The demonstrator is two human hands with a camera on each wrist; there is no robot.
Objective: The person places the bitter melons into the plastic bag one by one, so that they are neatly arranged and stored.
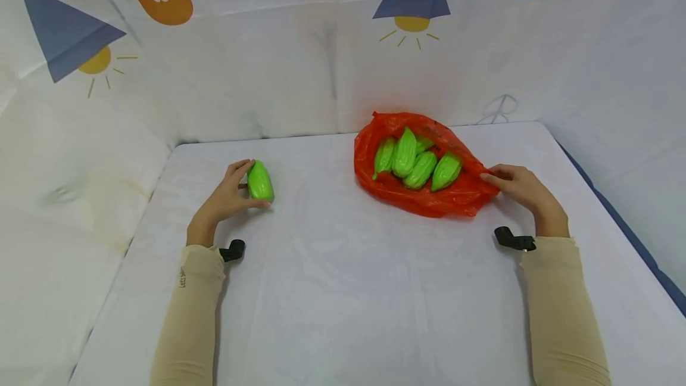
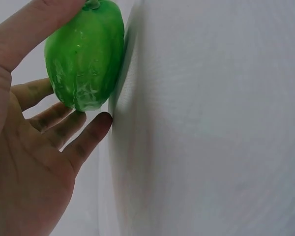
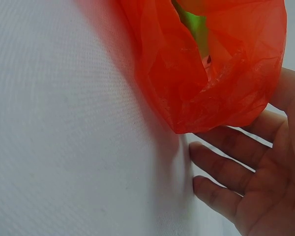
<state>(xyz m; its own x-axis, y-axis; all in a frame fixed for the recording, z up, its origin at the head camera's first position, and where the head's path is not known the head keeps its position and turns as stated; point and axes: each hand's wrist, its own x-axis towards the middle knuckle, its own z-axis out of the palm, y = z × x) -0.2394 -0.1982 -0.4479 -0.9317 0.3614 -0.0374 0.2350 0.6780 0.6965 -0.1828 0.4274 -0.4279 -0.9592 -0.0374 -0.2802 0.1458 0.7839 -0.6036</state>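
Observation:
On the left side of the table, my left hand [image 1: 223,196] pinches a glossy green ridged fruit [image 1: 259,181] between thumb and fingers, one at either end. In the left wrist view the thumb crosses the stem end of the fruit [image 2: 86,59], close above the white cloth; whether it touches is unclear. Toward the back right lies a red plastic bag [image 1: 434,206], its mouth spread wide, with several similar green fruits [image 1: 405,152] inside. My right hand [image 1: 527,192] pinches the bag's right edge between thumb and index finger; the other fingers extend below the bag [image 3: 226,103].
A white cloth covers the table [image 1: 343,290]. Behind it hangs a white fabric wall [image 1: 278,70] printed with lamps and orange shapes. A black wrist mount [image 1: 234,250] juts inward from the left sleeve, and another mount [image 1: 514,239] from the right.

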